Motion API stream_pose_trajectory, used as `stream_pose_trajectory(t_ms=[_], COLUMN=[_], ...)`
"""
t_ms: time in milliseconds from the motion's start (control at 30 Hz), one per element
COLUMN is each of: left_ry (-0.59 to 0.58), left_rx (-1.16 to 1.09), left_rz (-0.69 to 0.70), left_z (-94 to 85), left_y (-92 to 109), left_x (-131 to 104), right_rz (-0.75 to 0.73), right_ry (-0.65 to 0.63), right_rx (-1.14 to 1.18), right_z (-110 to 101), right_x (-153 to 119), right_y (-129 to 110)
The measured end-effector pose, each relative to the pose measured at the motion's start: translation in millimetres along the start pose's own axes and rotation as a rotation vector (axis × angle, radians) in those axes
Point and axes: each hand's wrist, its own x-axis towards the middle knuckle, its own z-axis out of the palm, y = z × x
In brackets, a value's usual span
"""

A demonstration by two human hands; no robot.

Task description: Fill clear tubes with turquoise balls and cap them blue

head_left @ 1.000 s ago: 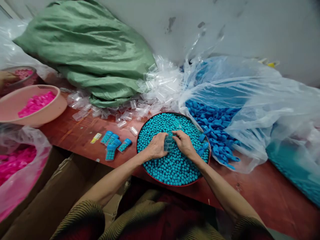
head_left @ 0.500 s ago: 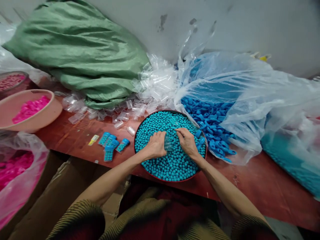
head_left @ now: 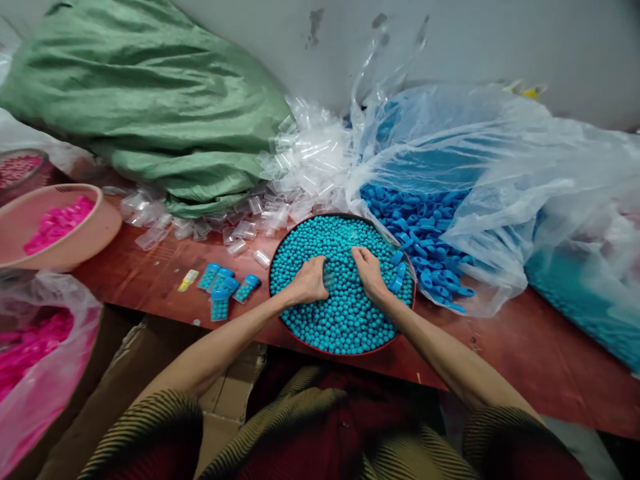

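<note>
A round red-rimmed basin (head_left: 343, 354) is filled with turquoise beads (head_left: 340, 327). Over the beads, my left hand (head_left: 309, 280) is closed around a small clear plastic container (head_left: 327, 277), mostly hidden by the fingers. To its right, my right hand (head_left: 369, 272) is low at the bead surface with fingers pressed together; what they hold, if anything, is hidden. Another clear container (head_left: 351, 235) seems to lie on the beads beyond my right hand. Blue caps (head_left: 399, 277) rest inside the basin's right side.
Several bead-filled containers with blue caps (head_left: 220, 305) lie left of the basin, near a yellow piece (head_left: 188, 280). Behind are a heap of clear containers (head_left: 310, 167) and a green sack (head_left: 165, 113). Blue caps spill from a plastic bag (head_left: 500, 200). A pink bowl (head_left: 107, 230) stands left.
My right hand has shifted slightly and its fingertips have lowered toward the beads. My left hand keeps the clear container, moved slightly left. The whole view has tilted a little.
</note>
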Motion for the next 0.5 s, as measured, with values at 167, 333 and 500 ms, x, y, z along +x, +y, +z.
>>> stream_pose_trajectory(t_ms=[167, 333, 500], left_ry=[0.153, 0.162, 0.168], left_rx=[-0.294, -0.535, -0.520], left_rz=[-0.029, 0.057, 0.150], left_z=[23.3, 42.5, 45.7], left_y=[6.7, 4.3, -2.4], left_x=[6.2, 20.9, 24.2], right_rz=[-0.087, -0.328, -0.458], right_ry=[-0.011, -0.032, -0.110], right_rx=[0.017, -0.251, -0.526], right_z=[12.2, 20.1, 0.4], right_x=[-12.8, -28.4, -34.6], right_y=[-11.9, -20.9, -31.5])
